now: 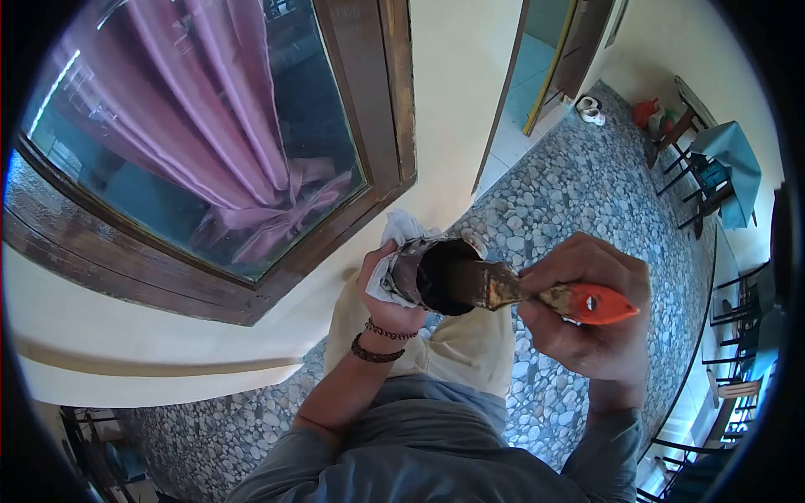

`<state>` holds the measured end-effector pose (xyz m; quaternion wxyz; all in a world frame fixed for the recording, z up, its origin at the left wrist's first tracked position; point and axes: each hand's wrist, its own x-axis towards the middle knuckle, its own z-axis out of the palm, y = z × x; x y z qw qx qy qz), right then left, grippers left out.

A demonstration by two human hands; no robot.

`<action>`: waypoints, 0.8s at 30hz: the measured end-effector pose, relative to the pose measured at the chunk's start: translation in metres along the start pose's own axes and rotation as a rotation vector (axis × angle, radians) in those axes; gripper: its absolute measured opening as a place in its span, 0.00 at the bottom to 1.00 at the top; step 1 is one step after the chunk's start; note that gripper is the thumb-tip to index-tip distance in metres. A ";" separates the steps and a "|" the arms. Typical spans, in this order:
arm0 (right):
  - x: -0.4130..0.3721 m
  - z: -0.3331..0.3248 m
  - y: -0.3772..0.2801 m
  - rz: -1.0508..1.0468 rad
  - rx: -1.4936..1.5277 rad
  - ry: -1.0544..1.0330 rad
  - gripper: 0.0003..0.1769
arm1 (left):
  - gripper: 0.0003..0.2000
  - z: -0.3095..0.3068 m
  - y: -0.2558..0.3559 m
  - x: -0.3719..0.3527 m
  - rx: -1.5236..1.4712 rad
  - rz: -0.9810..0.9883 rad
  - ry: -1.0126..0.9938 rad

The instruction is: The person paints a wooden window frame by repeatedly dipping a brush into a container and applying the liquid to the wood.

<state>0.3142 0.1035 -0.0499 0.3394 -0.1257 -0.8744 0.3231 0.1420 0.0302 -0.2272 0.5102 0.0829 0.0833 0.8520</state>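
My left hand is wrapped round a dark can with a white cloth between the palm and the can. The can's open mouth faces right, and its inside looks dark brown. In my right hand is a paintbrush with a worn metal band and an orange-tipped handle, pinched between thumb and fingers. Its bristle end reaches into the mouth of the can. Whether the bristles touch anything inside cannot be made out.
A brown wooden window frame with a pink curtain behind glass is at the upper left. Beyond the hands lie a pebble-patterned floor, an open doorway, white shoes and chairs along the right.
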 end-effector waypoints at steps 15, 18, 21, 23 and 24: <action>0.009 -0.002 0.009 0.032 0.001 -0.075 0.11 | 0.18 -0.001 -0.008 0.002 -0.026 -0.025 0.079; 0.011 -0.005 0.004 0.003 -0.043 -0.088 0.12 | 0.17 -0.004 -0.008 0.002 -0.009 -0.041 0.105; 0.010 -0.002 0.003 -0.051 -0.077 -0.113 0.13 | 0.17 0.005 -0.009 0.004 -0.019 -0.072 0.069; 0.008 -0.002 0.005 -0.105 -0.137 -0.136 0.15 | 0.17 0.003 -0.009 0.005 -0.005 -0.079 0.099; 0.010 -0.002 0.004 -0.110 -0.141 -0.137 0.15 | 0.17 0.004 -0.009 0.007 -0.008 -0.076 0.094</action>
